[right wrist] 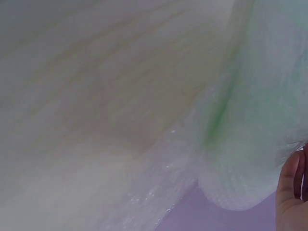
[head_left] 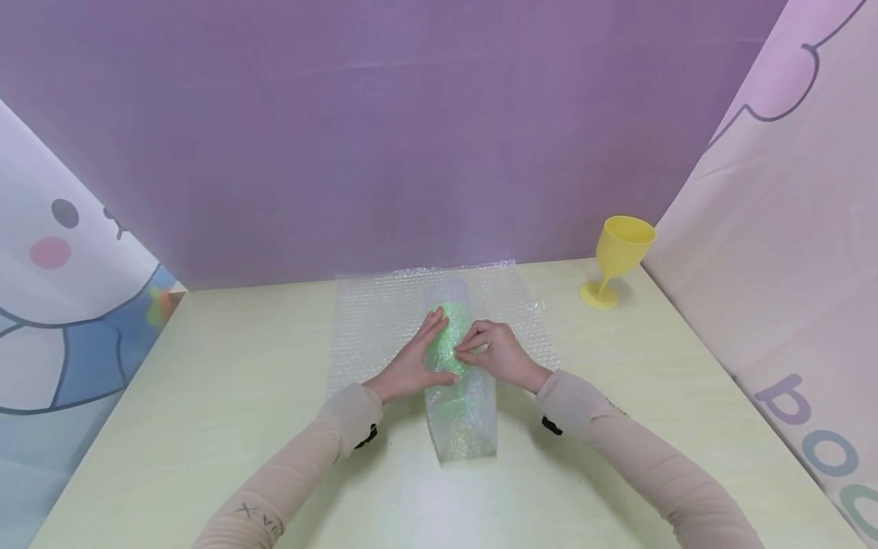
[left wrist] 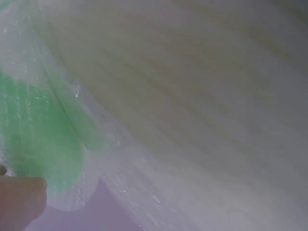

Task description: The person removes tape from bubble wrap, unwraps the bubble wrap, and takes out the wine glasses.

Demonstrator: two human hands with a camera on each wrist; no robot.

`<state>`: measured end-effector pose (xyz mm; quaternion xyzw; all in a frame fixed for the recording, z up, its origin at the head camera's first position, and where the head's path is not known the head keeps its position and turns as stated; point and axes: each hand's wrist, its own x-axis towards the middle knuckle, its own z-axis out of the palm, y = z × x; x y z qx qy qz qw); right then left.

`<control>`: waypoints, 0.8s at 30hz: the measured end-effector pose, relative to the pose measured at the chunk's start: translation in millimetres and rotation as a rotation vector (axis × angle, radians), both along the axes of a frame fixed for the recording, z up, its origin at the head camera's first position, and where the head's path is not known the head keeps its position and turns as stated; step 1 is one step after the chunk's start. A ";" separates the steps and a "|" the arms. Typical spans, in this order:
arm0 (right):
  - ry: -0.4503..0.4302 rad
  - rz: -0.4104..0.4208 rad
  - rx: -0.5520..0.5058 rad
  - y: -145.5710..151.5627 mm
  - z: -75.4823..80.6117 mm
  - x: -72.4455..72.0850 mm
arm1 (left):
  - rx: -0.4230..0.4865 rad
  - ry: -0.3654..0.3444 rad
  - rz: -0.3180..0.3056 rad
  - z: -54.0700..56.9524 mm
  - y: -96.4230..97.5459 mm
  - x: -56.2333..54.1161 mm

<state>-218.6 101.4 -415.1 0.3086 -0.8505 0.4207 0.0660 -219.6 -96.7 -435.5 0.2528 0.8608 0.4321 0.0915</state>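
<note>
A green object (head_left: pixel 439 352) lies on its side, rolled in clear bubble wrap (head_left: pixel 463 435); its exact shape is veiled by the layers. My left hand (head_left: pixel 409 364) rests along the roll's left side, fingers straight and thumb spread across the front. From the right, my right hand (head_left: pixel 503 355) pinches the wrap over the roll between thumb and fingertips. In the left wrist view the green object (left wrist: pixel 41 134) shows through the bubbles, a fingertip beside it. The right wrist view has the wrapped roll (right wrist: pixel 250 110) at its right, with part of my right hand (right wrist: pixel 291 192) touching it.
A flat part of the bubble wrap sheet (head_left: pixel 373 313) spreads behind the roll to the table's back edge. A yellow goblet (head_left: pixel 620 248) stands upright at the back right of the pale table (head_left: pixel 261 366). A purple backdrop (head_left: pixel 411 152) and printed side panels (head_left: pixel 789 267) enclose the table.
</note>
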 end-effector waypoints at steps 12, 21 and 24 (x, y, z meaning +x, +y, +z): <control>-0.039 -0.004 -0.057 3.3 -5.9 -2.0 | -0.026 0.021 0.002 4.0 2.8 1.5; 0.161 0.016 0.006 4.3 -11.8 -1.7 | -0.040 0.041 -0.005 3.0 3.4 2.0; 0.215 0.019 0.025 5.0 -12.5 -0.4 | -0.034 0.041 -0.008 3.0 3.4 2.9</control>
